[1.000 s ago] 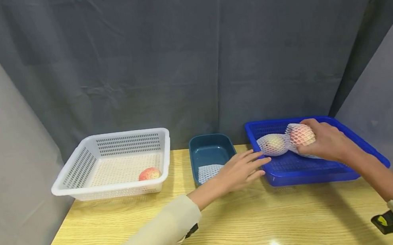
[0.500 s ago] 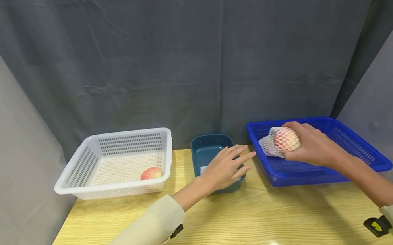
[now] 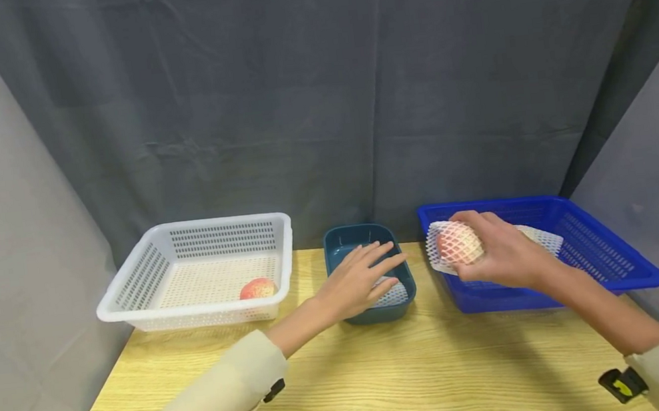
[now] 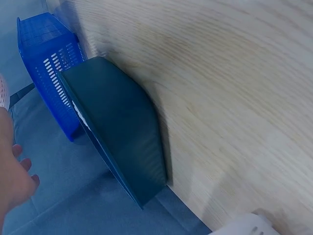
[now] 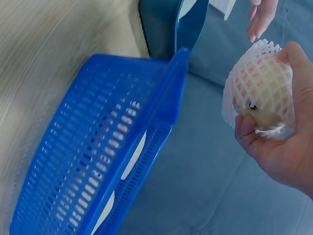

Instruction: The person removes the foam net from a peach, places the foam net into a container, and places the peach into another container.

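Observation:
In the head view my right hand (image 3: 500, 251) holds an apple (image 3: 461, 244) wrapped in a white foam net, over the near left part of the blue basket (image 3: 514, 300). The right wrist view shows thumb and fingers gripping the wrapped apple (image 5: 261, 93), with a dark spot on its end. My left hand (image 3: 356, 283) hovers over the small teal container (image 3: 377, 315), fingers spread and nothing held. Inside that container lies a white foam net (image 3: 392, 295), partly hidden by the hand. More white netting (image 3: 544, 236) shows in the blue basket behind my right hand.
A white basket (image 3: 197, 318) stands at the left with one bare red-yellow apple (image 3: 258, 288) in its near right corner. Both baskets and the container stand along the back of the wooden table (image 3: 383, 374), before a grey curtain (image 3: 259, 106).
My right hand has lifted the wrapped apple and carried it leftward within the blue basket's area. The left hand has drawn back left from the blue basket's edge to above the teal container.

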Demonstrator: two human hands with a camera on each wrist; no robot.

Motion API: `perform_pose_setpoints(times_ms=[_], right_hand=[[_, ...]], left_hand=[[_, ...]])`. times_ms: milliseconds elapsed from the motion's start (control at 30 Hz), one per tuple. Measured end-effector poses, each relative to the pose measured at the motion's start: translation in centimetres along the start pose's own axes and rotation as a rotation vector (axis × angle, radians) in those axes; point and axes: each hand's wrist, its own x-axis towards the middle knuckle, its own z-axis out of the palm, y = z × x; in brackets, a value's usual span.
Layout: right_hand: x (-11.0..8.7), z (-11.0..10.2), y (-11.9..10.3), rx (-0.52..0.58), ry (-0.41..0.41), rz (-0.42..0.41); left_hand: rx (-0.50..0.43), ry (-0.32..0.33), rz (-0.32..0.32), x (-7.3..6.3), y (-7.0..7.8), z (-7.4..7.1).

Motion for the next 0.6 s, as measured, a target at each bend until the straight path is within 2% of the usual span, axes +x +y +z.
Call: perform_pose_setpoints(times_ms=[333,600], right_hand=[[-0.3,1.3,-2.3,0.005,-0.009,-0.060],[-0.8,2.9,-3.5,0.009,-0.018,-0.112]], left_hand=[[-0.004,-0.002,0.008,-1.9,0.0,-0.7],[-0.065,0.015,0.027,-3.7,0.3,-0.9]])
